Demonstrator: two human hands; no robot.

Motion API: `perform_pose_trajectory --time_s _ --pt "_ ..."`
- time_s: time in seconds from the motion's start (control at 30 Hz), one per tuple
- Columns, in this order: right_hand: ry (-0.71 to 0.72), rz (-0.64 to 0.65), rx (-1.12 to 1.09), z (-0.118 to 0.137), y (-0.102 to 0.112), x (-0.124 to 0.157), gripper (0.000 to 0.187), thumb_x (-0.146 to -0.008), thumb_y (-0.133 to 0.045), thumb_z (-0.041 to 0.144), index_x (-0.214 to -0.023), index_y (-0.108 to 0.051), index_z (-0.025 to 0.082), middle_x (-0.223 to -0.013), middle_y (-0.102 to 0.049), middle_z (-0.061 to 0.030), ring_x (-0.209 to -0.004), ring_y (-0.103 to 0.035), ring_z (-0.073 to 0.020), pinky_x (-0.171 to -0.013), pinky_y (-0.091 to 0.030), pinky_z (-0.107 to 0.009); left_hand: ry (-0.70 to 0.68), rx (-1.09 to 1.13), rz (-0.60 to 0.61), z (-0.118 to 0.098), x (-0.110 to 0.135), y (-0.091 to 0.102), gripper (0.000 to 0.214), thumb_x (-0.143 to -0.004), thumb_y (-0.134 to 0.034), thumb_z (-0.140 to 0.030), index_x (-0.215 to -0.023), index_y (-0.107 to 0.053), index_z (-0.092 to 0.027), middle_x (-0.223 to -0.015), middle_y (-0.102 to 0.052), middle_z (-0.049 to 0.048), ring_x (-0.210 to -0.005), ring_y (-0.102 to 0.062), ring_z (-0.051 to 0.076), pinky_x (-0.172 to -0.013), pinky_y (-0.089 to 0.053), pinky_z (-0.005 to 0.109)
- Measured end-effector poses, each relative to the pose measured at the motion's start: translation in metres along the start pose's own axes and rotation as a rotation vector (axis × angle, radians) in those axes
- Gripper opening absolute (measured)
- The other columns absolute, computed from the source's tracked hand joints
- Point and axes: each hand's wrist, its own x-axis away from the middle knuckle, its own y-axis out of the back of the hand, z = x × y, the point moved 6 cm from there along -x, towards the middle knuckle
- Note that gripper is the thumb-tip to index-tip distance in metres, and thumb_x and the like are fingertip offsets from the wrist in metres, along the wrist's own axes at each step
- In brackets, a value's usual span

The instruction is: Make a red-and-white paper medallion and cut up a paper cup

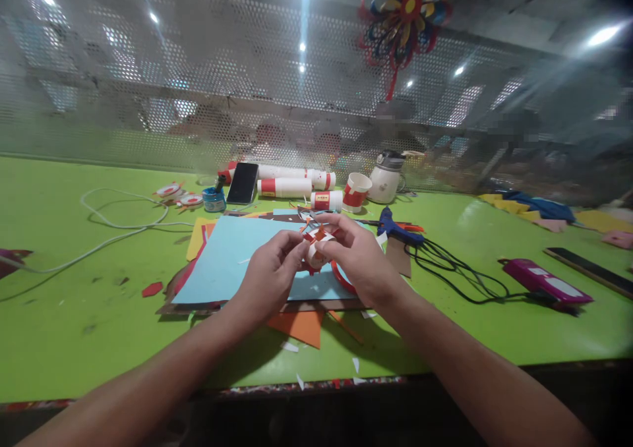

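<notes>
Between my two hands, above a stack topped by a light blue sheet [217, 262], is a small red, white and orange paper craft piece [316, 246]. My left hand [274, 262] pinches its left side between thumb and fingers. From the right, my right hand [359, 252] grips it, fingers curled over the top and thumb in front. My fingers hide part of the piece. Under my right hand, a red curved strip [341, 279] shows against the blue sheet. Just beyond my right hand lies a blue glue gun [395, 228] with a black cord.
Paper cups [357, 192], a white jug [386, 178], a phone [242, 183] and a blue jar [214, 200] stand along the back. A magenta power strip [546, 282] lies right. A white cable [123, 226] loops left. Orange paper [299, 328] and scraps lie near the front edge.
</notes>
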Motion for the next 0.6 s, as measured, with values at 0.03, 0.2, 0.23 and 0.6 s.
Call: perform_pose_trajectory --time_s 0.03,0.2,0.23,0.6 --pt "-0.003 0.002 -0.005 0.0004 -0.0001 -0.0002 0.039 -0.069 -0.059 0.017 -0.108 -0.058 0.019 -0.083 -0.063 -0.0027 -0.071 -0.058 -0.0161 -0.069 -0.048 -0.033 0.005 0.005 -0.002 -0.0001 0.0 0.0 0.019 -0.084 -0.055 -0.035 -0.084 -0.057 -0.016 -0.077 -0.064 0.0 -0.074 -0.062 0.014 -0.073 -0.053 0.031" --pt "-0.007 0.002 -0.025 0.0032 0.0 0.0006 0.041 -0.068 -0.059 0.016 -0.109 -0.058 0.018 -0.084 -0.064 -0.0029 -0.076 -0.058 -0.0164 -0.071 -0.046 -0.032 0.014 0.036 0.003 -0.0003 -0.0005 -0.0001 0.021 -0.084 -0.056 -0.036 -0.083 -0.057 -0.016 -0.077 -0.064 0.0003 -0.075 -0.062 0.015 -0.075 -0.054 0.032" --pt "-0.008 0.005 -0.028 0.0033 -0.0002 0.001 0.041 -0.068 -0.059 0.015 -0.109 -0.058 0.018 -0.085 -0.064 -0.003 -0.078 -0.058 -0.0165 -0.072 -0.046 -0.032 0.018 0.036 0.002 -0.0002 -0.0005 0.0001 0.021 -0.084 -0.056 -0.036 -0.083 -0.057 -0.016 -0.076 -0.064 0.0003 -0.074 -0.062 0.014 -0.075 -0.054 0.032" --pt "0.0 0.006 -0.014 0.0018 -0.0001 0.0003 0.038 -0.071 -0.061 0.017 -0.109 -0.058 0.019 -0.087 -0.065 -0.0034 -0.079 -0.059 -0.017 -0.072 -0.047 -0.032 0.03 0.055 0.009 -0.0019 -0.0002 0.0002 0.022 -0.084 -0.057 -0.037 -0.084 -0.059 -0.015 -0.075 -0.064 0.0002 -0.073 -0.061 0.014 -0.074 -0.055 0.031"
